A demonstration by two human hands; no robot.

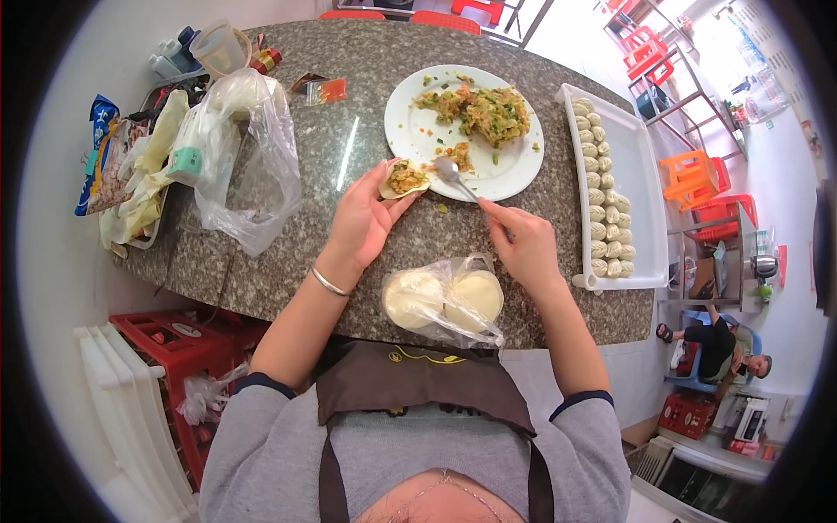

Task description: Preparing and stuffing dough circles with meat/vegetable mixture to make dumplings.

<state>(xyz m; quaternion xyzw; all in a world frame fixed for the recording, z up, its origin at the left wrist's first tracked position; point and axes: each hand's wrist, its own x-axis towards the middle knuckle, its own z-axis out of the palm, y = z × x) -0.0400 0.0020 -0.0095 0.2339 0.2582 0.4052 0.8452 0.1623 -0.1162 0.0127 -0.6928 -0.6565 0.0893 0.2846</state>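
My left hand (366, 212) holds a round dough wrapper (397, 191) with chopped filling heaped on it, just left of a white plate (402, 134). Between the fingers of my right hand (523, 238) is the handle of a metal spoon (448, 170); its bowl rests over the plate's near edge, beside a small bit of filling. A larger mound of chopped vegetable filling (500, 118) lies on the far part of the plate. Two stacks of round wrappers (472, 301) sit in a clear plastic bag between my forearms.
A white tray (631, 196) with rows of pleated dumplings (598, 189) stands on the right of the granite table (327, 52). At left are a clear plastic bag (281, 157), a plastic measuring jug (219, 49) and a packed basket (157, 229). A person (726, 350) sits far off at right.
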